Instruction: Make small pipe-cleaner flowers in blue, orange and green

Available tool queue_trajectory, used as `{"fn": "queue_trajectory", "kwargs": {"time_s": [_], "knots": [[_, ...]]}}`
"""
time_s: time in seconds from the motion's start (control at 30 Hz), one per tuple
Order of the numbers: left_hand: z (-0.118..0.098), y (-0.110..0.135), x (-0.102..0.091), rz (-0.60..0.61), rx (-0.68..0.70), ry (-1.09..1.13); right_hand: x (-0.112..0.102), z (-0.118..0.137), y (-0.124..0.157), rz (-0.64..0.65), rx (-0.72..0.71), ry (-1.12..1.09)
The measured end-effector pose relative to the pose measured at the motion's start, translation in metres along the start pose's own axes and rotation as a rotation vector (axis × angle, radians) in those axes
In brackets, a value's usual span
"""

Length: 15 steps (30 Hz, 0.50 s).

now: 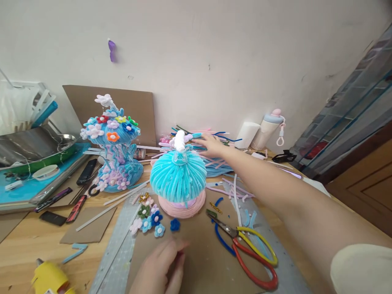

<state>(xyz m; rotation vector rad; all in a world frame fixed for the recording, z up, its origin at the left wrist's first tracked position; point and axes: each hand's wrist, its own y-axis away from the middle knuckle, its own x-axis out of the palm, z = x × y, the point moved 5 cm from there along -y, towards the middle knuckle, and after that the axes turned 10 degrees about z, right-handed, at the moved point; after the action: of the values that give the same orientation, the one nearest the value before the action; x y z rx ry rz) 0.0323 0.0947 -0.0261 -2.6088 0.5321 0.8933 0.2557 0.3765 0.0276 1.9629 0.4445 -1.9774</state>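
My right hand (211,143) reaches far across the table, its fingers spread over a heap of loose pipe cleaners (214,161) behind a turquoise pipe-cleaner dome on a pink base (179,179). It touches a light blue strand near the dome's white top. My left hand (162,267) rests low on the brown cardboard sheet (199,261), fingers curled loosely, with nothing visible in them. Several small pipe-cleaner flowers (150,220) lie just above it.
A finished blue flowered pipe-cleaner figure (112,151) stands at the left. Red and yellow scissors (251,253) lie at the right on the cardboard. A yellow glue gun (50,279) sits at the bottom left. A bottle (268,128) and a white roll (246,134) stand by the wall.
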Motion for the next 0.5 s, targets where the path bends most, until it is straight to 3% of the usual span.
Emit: {"fn": "queue_trajectory", "kwargs": {"time_s": [0.1,0.27,0.5], "knots": [[0.002,0.000,0.002,0.022,-0.004,-0.008,0.002,-0.001,-0.005,-0.038,0.004,0.039],[0.002,-0.001,0.001,0.064,-0.004,-0.039,-0.008,-0.030,-0.009,-0.094,0.143,0.025],[-0.003,-0.007,-0.001,0.187,0.009,-0.105,0.003,-0.034,-0.006,0.102,0.024,-0.079]]}}
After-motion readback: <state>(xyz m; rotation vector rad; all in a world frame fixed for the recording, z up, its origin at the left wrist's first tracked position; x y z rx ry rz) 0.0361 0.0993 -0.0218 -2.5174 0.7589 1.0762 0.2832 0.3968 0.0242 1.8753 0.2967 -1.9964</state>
